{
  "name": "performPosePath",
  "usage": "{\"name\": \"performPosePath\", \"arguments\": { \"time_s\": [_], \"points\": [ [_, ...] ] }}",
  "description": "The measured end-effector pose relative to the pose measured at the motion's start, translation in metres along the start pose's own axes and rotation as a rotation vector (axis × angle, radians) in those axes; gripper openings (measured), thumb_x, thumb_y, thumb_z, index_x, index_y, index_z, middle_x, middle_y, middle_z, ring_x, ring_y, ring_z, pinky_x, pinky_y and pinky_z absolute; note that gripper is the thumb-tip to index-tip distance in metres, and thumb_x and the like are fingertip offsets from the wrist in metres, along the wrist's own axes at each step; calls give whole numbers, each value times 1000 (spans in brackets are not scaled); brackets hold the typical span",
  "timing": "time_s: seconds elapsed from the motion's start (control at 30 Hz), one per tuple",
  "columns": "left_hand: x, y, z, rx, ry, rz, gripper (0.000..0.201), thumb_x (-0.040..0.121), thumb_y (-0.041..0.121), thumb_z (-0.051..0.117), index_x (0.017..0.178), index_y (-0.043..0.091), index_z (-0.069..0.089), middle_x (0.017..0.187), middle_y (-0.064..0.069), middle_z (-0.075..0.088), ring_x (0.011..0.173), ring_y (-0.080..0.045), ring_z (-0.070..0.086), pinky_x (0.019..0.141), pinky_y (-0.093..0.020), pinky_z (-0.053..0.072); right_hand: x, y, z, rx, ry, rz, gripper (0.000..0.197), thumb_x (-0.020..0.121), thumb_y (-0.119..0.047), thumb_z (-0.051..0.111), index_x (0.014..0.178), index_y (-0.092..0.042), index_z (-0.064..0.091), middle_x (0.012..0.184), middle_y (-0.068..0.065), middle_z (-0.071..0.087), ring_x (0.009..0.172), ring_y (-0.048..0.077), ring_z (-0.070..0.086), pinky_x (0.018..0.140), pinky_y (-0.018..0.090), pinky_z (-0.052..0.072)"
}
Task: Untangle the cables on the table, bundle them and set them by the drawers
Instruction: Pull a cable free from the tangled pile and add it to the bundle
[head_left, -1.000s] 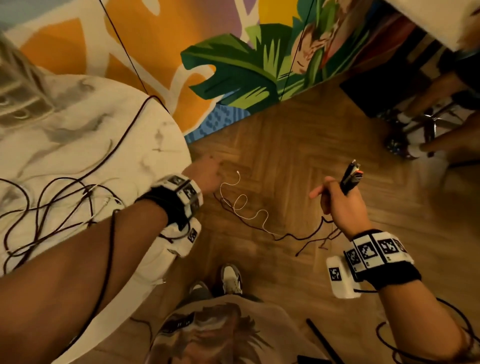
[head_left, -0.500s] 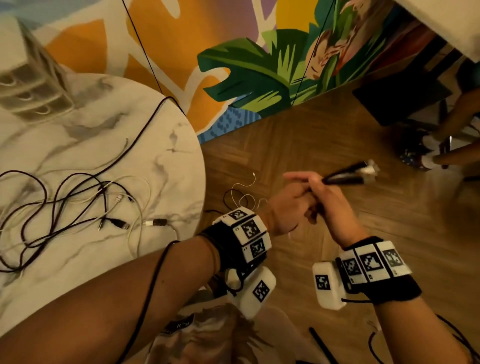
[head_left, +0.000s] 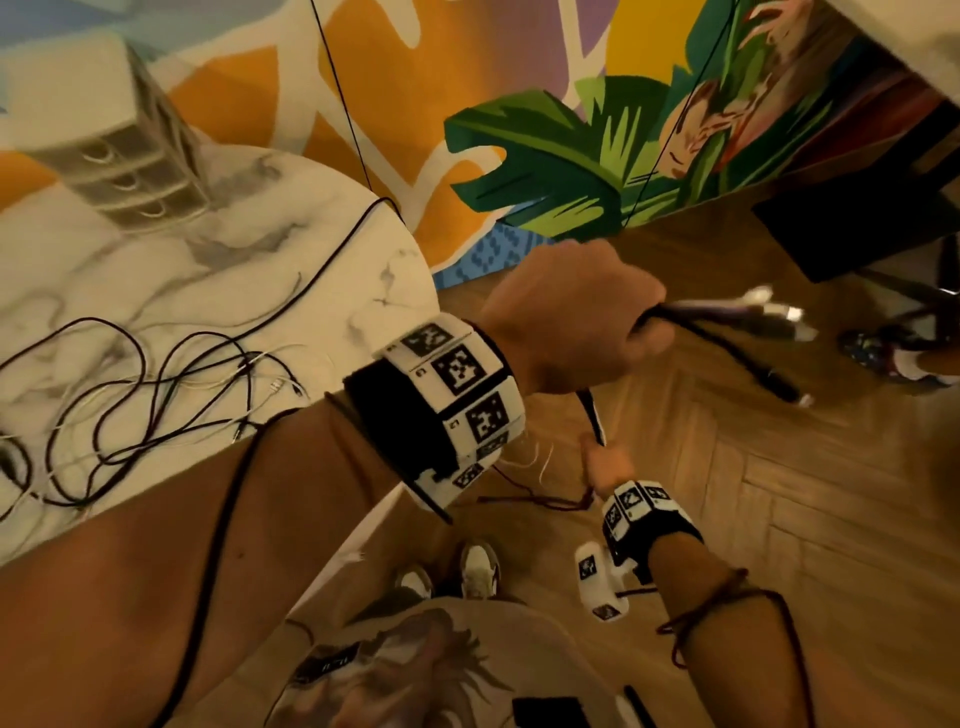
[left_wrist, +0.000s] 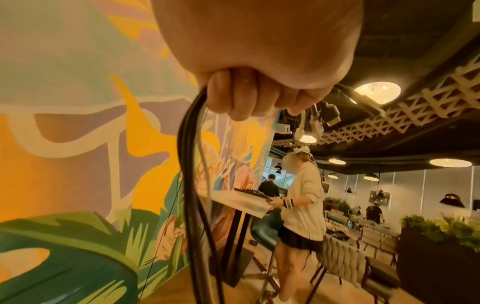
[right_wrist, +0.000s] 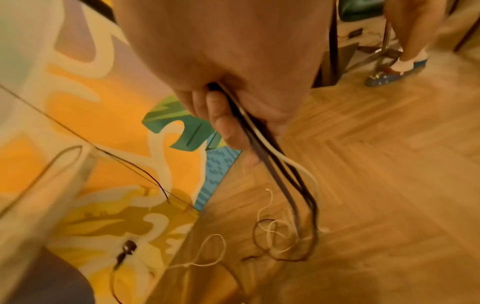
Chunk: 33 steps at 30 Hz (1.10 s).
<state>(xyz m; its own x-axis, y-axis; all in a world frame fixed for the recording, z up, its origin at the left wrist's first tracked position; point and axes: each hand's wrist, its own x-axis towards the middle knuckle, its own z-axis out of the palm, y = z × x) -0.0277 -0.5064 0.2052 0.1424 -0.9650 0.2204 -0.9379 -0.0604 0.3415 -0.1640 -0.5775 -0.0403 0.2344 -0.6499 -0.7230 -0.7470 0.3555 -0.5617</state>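
Note:
My left hand (head_left: 623, 332) is raised beside the marble table (head_left: 363, 270) and grips a cable bundle (head_left: 727, 343), black with one white strand, just below its plugs (head_left: 769, 312), which stick out to the right. In the left wrist view the fingers (left_wrist: 249, 98) curl round the cables (left_wrist: 192, 164). Lower down, my right hand (head_left: 597, 457) pinches the same cables (right_wrist: 262, 144) between thumb and fingers. Their tails (right_wrist: 280, 236) lie looped on the wooden floor. A tangle of black and white cables (head_left: 156, 389) lies on the table. The small drawers (head_left: 119, 150) stand at its back.
Another person's feet (head_left: 883, 353) and a stool base stand on the floor at the right, near a dark table foot (head_left: 857, 234). A painted wall (head_left: 545, 171) runs behind the table. My own shoes (head_left: 478, 566) are below the hands.
My left hand came off the floor cables, took the plug end from my right hand and rose with it. My right hand slid down along the cables.

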Motion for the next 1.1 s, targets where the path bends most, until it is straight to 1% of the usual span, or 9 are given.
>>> {"name": "performPosePath", "arguments": {
  "time_s": [0.07, 0.17, 0.43, 0.6, 0.73, 0.87, 0.97, 1.07, 1.1],
  "points": [
    [-6, -1, 3, 40, 10, 49, 26, 88, 40, 39, 66, 27, 46, 46, 11, 28, 40, -4, 28, 44, -18, 15, 5, -19, 5, 146, 6, -44, 23, 100, -17, 37, 104, -4, 55, 89, 16, 62, 80, 27, 61, 71, 35, 48],
    [-3, -13, -9, 26, 163, 27, 26, 87, 38, 41, 66, 26, 50, 46, 17, 19, 39, 1, 20, 45, -17, 12, -6, -45, -1, 443, 175, -154, 36, 98, -24, 46, 63, -16, 47, 53, -3, 43, 45, 10, 39, 44, 24, 33],
    [-9, -2, 25, -244, 193, -68, 31, 86, 28, 44, 57, 28, 36, 44, 14, 28, 38, -1, 28, 42, -14, 24, -3, 7, -15, -396, -108, -251, 10, 92, -19, 55, 91, -19, 65, 80, 7, 63, 74, 24, 59, 61, 28, 45],
    [-23, -2, 72, -836, -58, -378, 36, 95, 13, 46, 60, 19, 43, 54, 9, 39, 47, -1, 35, 52, -16, 30, -28, -14, -35, -147, -362, -514, 39, 76, -13, 65, 103, -39, 55, 120, -3, 58, 109, 15, 55, 84, 28, 49],
    [-35, 1, 88, -1048, -147, -534, 23, 95, 7, 44, 83, -3, 61, 50, -2, 44, 46, 2, 47, 51, -12, 37, -74, -70, -58, 532, -689, -549, 56, 67, -25, 67, 119, -8, 57, 113, 9, 67, 105, 22, 62, 86, 29, 50],
    [-45, 9, 90, -1112, -182, -558, 20, 90, 4, 49, 71, 10, 52, 58, 6, 50, 50, 0, 50, 52, -14, 39, -99, -95, -62, 362, -798, -672, 50, 84, -32, 53, 123, 1, 56, 127, 16, 60, 122, 28, 54, 95, 35, 46],
    [-54, 9, 93, -1133, -169, -639, 16, 87, -10, 48, 99, -3, 56, 77, 3, 57, 65, 7, 59, 60, -9, 42, -106, -108, -45, 167, -720, -711, 42, 94, -31, 46, 106, 3, 67, 116, 11, 68, 114, 24, 60, 100, 38, 44],
    [-64, 1, 95, -1098, -133, -749, 33, 91, -1, 49, 124, -5, 50, 112, -19, 60, 103, -23, 62, 71, -16, 48, -109, -111, -28, 109, -739, -672, 48, 101, -22, 32, 93, 7, 70, 107, 15, 71, 109, 26, 62, 103, 37, 43],
    [-69, -2, 94, -1081, -133, -774, 35, 93, 1, 48, 127, -4, 48, 119, -21, 57, 108, -28, 58, 75, -5, 33, -109, -111, -23, 100, -732, -655, 49, 101, -22, 30, 94, 6, 70, 106, 14, 71, 108, 26, 62, 102, 37, 44]
  ]
}}
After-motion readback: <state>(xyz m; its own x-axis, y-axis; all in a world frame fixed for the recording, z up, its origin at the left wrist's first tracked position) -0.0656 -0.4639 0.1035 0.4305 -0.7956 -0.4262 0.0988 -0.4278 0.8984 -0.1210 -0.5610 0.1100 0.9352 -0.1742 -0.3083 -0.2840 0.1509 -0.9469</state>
